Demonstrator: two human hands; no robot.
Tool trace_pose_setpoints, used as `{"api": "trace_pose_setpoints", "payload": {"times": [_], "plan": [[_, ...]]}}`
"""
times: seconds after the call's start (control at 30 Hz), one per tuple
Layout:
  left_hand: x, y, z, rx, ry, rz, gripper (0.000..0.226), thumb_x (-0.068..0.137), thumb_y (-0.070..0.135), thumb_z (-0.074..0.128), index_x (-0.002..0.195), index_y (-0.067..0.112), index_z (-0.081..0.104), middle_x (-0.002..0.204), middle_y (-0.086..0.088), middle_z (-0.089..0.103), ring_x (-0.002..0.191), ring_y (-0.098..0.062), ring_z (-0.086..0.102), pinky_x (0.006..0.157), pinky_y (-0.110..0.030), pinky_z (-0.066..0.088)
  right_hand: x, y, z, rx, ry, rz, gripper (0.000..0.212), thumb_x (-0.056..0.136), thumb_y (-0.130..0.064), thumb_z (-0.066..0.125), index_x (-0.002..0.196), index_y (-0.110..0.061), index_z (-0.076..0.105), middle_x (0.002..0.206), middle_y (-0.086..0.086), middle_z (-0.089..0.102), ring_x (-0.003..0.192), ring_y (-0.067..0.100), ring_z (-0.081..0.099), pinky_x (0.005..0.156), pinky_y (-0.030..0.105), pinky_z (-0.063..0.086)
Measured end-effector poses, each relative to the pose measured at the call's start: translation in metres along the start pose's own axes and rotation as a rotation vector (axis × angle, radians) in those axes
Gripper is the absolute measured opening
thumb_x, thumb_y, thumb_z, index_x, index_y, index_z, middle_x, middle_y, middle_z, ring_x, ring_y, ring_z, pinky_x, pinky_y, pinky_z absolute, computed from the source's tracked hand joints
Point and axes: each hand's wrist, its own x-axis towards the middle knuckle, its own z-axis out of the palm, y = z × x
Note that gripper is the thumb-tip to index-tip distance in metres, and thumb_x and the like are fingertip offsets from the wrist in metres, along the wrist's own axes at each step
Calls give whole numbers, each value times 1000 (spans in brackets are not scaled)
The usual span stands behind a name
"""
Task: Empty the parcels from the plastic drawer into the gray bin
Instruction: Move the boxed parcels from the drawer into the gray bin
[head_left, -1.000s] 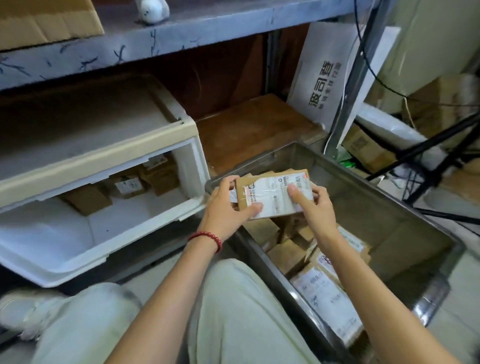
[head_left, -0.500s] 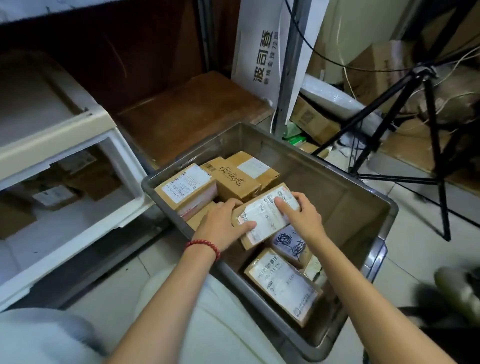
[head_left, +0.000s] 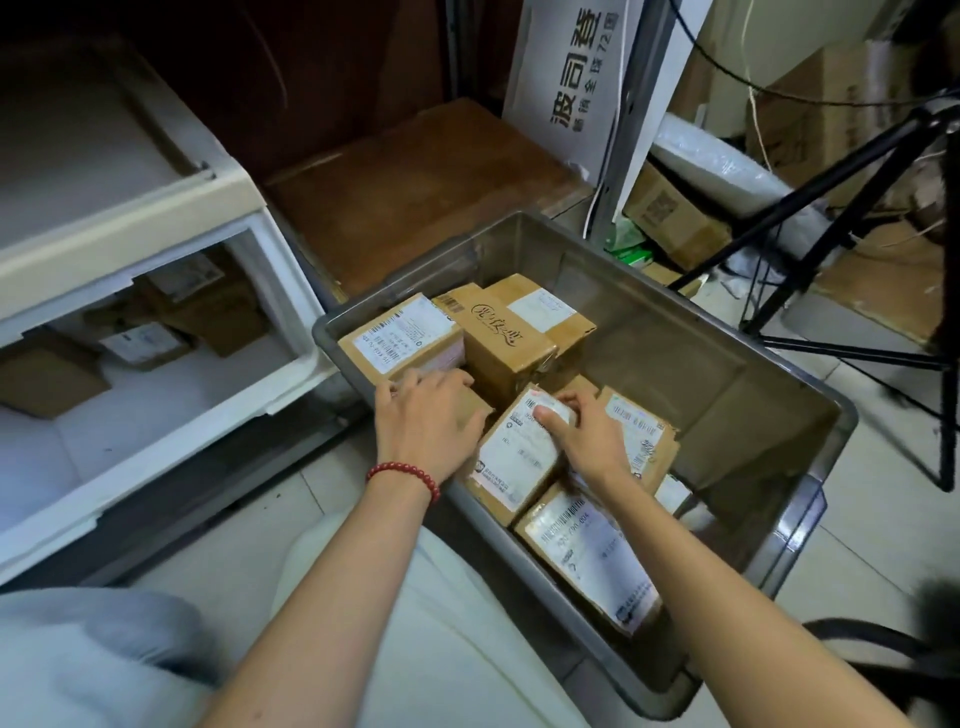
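- Gray plastic forms the gray bin (head_left: 675, 343), which sits on the tiled floor at about 4 o'clock from the picture's centre. Brown cardboard parcels (head_left: 498, 343) are packed along its 9-to-12 o'clock side.
- The right hand (head_left: 587, 436) grips a labelled parcel (head_left: 514, 457) inside the bin, with the thumb on the white label and the fingers curled over the far edge. The parcel lies tilted on others.
- The left hand (head_left: 431, 421) rests palm-down on a plain brown parcel (head_left: 480, 410) at the labelled one's 9 o'clock, fingers loose and fairly straight. A red bead bracelet (head_left: 405, 475) circles its wrist.
- The plastic drawer (head_left: 156, 415) stands pulled open at the bin's 9 o'clock, with several drawer parcels (head_left: 145, 345) at its back.
- A black tripod (head_left: 831, 218) stands at the bin's 2 o'clock, and a white printed board (head_left: 571, 78) leans at 12 o'clock.
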Motion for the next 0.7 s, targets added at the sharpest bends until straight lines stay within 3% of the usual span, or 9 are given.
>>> {"api": "trace_pose_setpoints", "payload": {"times": [0.07,0.13,0.2,0.33,0.43,0.57,0.7], "plan": [[-2,-6,-2,1,13,-44,41,90,50,51,128,36,51,125,9,57,122,-15,43,100,-40,29,1,-2,10,-58,-32,-12,30,90,-41,62,113,-22,55,107,-4,65,99,18,63,85,39,53],[-5,-12,-4,19,22,-83,41,90,51,50,128,35,50,126,9,56,122,-15,43,100,-40,29,1,-4,11,-43,-57,-19,30,89,-38,65,113,-20,58,107,-2,63,102,19,63,84,35,51],[-8,-18,-8,27,31,-102,42,90,51,49,128,34,50,125,8,57,121,-16,44,99,-39,31,3,-5,7,-128,-80,-58,44,85,-43,68,122,-20,59,117,2,59,111,21,57,86,31,46],[-14,-35,-22,13,76,-162,42,90,51,49,126,31,51,121,4,59,118,-17,47,95,-38,34,-2,-18,2,-414,-30,-151,75,80,-56,67,144,-28,39,138,1,49,127,23,45,105,45,38],[-22,-53,-40,15,83,-218,41,90,51,51,124,30,53,119,3,62,116,-19,51,95,-39,36,-12,-42,5,-441,66,-273,65,88,-60,54,142,-27,42,140,1,50,128,23,45,108,43,36],[-45,-85,-66,10,86,-305,39,89,50,53,124,30,54,120,3,63,116,-22,52,95,-40,37,-24,-85,24,-432,12,-372,58,91,-61,47,138,-28,45,139,-2,52,126,20,46,107,45,39],[-69,-119,-97,29,107,-374,41,90,49,51,126,30,52,122,2,62,114,-24,52,90,-39,39,-45,-135,54,-426,-51,-488,59,91,-62,46,140,-30,45,146,-1,46,135,21,40,113,44,33]]}}
